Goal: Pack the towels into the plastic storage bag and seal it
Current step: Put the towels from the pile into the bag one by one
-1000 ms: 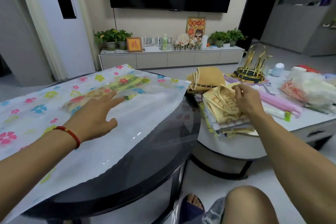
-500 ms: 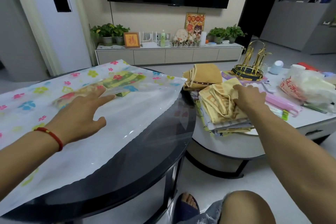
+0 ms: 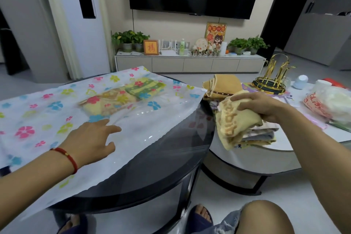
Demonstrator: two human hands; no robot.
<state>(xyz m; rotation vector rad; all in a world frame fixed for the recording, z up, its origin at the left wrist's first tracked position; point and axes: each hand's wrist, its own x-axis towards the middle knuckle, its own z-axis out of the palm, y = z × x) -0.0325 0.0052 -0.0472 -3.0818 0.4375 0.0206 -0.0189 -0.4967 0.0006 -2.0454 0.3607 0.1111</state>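
Your right hand (image 3: 266, 107) is clamped on a folded yellow towel (image 3: 236, 119), fingers curled over its top and thumb under it, with the towel's near end hanging down at about 3 o'clock from the centre of your view. Directly beneath it sits the stack of folded towels (image 3: 256, 137) on the white round table (image 3: 252, 159), and a tan folded towel (image 3: 224, 85) lies at the stack's 12 o'clock side, toward the television stand. Your left hand (image 3: 91, 138) lies flat on the plastic storage bag (image 3: 47, 119), fingers straight and slightly spread, pointing toward 2 o'clock; a red cord bracelet (image 3: 65, 155) circles that wrist. The bag, printed with pink, blue and yellow flowers, is spread over the dark glass table (image 3: 161, 167), its clear zigzag-edged mouth (image 3: 171, 125) facing 3 o'clock toward the towel you hold, and it lies unsealed. Inside the bag, at 12 o'clock from your left fingertips, two towels already show through the plastic: a yellow one (image 3: 100, 104) and a green-striped one (image 3: 146, 89) just beside it. Farther along the white table, at 2 o'clock, stand a gold rack (image 3: 271, 80) and a white plastic sack with red print (image 3: 326, 104). Your knee (image 3: 266, 216) and slippered feet show at 6 o'clock.
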